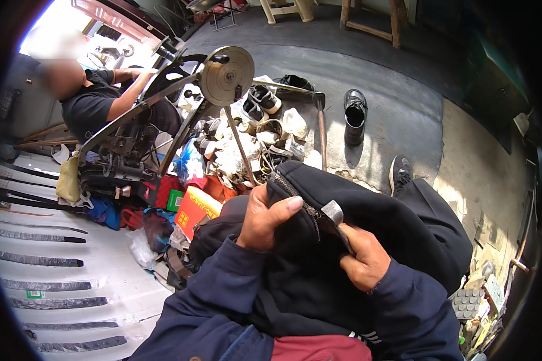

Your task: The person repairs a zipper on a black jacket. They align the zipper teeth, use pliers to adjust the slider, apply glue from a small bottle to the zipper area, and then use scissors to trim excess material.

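The left hand gripped a black zippered bag on the lap, thumb beside its metal zipper. The right hand pinched the bag's opening edge; its contents were hidden. 1 black shoe stood on the floor beyond.

Person's own view: long navy sleeves with ribbed cuffs cover both forearms; bare left hand and right hand; dark trousers, a dark shoe.

Daylight scene, sharp at centre, heavy fisheye vignette.
Overexposed glare upper left; hard shadows fall on the concrete floor; straight edges bend toward the black rim.
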The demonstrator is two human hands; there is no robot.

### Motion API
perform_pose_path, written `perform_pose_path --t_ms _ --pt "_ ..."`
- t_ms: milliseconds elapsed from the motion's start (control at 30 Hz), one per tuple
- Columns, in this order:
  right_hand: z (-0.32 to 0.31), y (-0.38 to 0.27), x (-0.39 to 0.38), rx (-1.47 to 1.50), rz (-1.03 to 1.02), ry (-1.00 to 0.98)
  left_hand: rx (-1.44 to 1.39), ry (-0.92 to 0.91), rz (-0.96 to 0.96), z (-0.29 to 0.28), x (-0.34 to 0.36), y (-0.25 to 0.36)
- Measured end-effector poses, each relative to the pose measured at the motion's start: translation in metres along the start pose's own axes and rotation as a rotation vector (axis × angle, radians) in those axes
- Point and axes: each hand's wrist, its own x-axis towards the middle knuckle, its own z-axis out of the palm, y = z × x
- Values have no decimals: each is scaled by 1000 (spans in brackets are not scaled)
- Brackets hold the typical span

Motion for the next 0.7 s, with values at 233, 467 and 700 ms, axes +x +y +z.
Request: perform_pose_path --t_ms 233,467,700 --pt "6 4 0 -83 -79 54 70 -28 -6 -2 0 -1" --pt "4 -5 -1 -132 -67 89 -37 -15 -18 0 0 0" --pt "6 0 0 -158 -57 100 -24 -10 -9 -1 -1 0"
